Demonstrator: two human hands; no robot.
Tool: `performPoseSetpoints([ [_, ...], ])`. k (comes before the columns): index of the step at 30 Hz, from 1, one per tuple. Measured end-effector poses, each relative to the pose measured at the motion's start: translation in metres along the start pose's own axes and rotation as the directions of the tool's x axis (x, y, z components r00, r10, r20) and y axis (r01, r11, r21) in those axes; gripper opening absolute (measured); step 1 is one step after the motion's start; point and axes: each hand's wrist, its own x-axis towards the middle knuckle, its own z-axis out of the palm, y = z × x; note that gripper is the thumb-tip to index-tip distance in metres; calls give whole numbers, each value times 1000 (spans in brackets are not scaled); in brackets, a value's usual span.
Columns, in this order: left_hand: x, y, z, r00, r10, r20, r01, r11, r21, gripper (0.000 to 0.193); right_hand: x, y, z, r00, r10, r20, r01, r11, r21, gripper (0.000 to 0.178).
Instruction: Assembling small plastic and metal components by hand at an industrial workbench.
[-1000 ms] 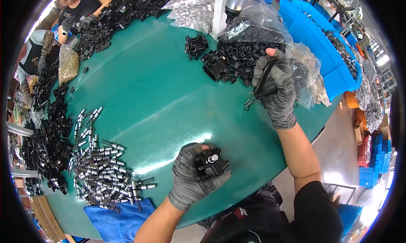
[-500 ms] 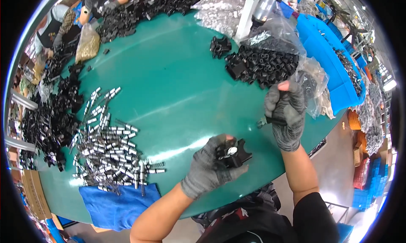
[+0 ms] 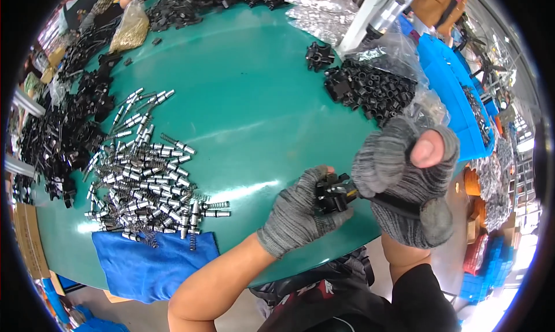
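Observation:
My left hand [image 3: 298,217], in a grey knitted glove with bare fingertips showing, grips a small black plastic part [image 3: 330,200] just above the near edge of the green table. My right hand [image 3: 404,179], gloved the same way, is closed around a black-handled tool [image 3: 398,205]. The tool's front end reaches the black part, where a yellowish bit shows. Fingers hide most of the tool, so its exact kind is unclear. To the left lies a heap of silver metal pins with coil springs [image 3: 147,184].
A blue cloth [image 3: 153,271] lies at the near left edge. Short black tubes [image 3: 376,92] are piled at the right, beside a blue bin [image 3: 457,100]. Black parts [image 3: 60,138] line the left edge. A clear-plastic bag [image 3: 324,17] stands at the back; a person works at far left.
My right hand has swung toward my left hand, bringing the tool's end to the black part. My left hand has shifted slightly right. The view has shifted a little.

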Motion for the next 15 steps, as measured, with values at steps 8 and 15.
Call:
performPoseSetpoints([
  [8,1,9,15,990,130,-49,-123,983,134,68,-4,10,-7,998,-20,-56,20,1000,-2,43],
  [15,-14,9,-8,992,126,-13,-123,980,157,66,-1,-1,-16,993,76,-93,-54,974,221,36],
])
